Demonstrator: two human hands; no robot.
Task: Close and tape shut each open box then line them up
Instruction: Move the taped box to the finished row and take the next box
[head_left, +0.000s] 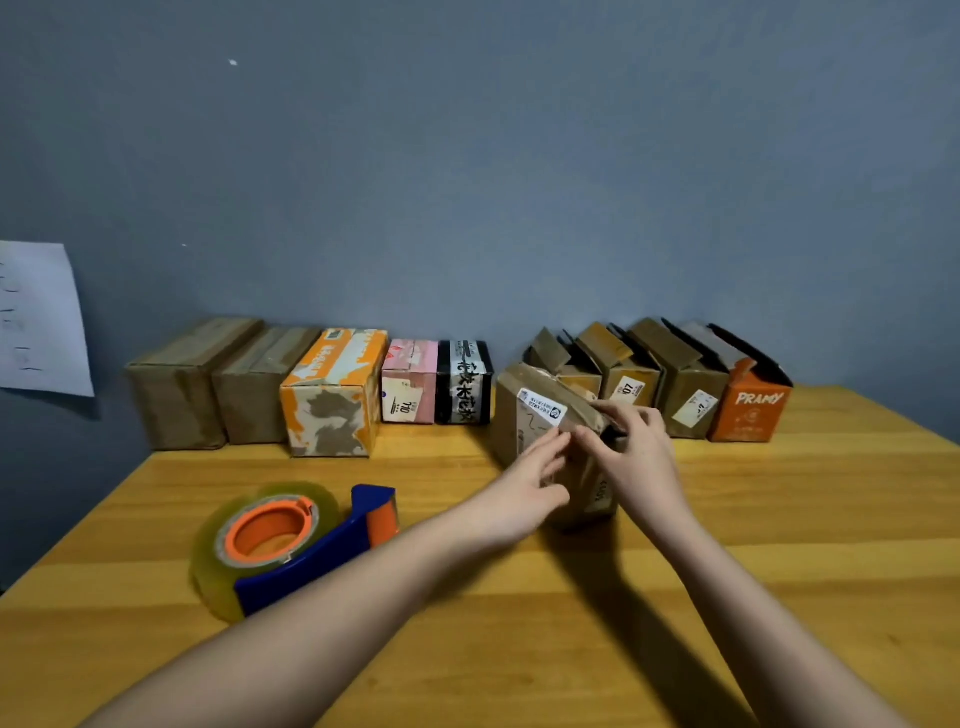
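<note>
A small brown cardboard box (524, 415) with a white label stands tilted on the wooden table (519, 597), in front of the row along the wall. My left hand (524, 483) lies against its near side with fingers stretched toward the top edge. My right hand (641, 457) curls its fingers over the box's top right edge and flap. A blue tape dispenser (291, 545) with a clear roll on an orange core lies at the left, apart from both hands.
Along the wall at the left stand several closed boxes: two brown (176, 384), an orange-and-white one (332, 395), a pink one (408, 382), a black one (465, 382). At the right stand several open brown boxes (685, 379) and an orange box (748, 410). A paper sheet (36, 317) hangs on the wall.
</note>
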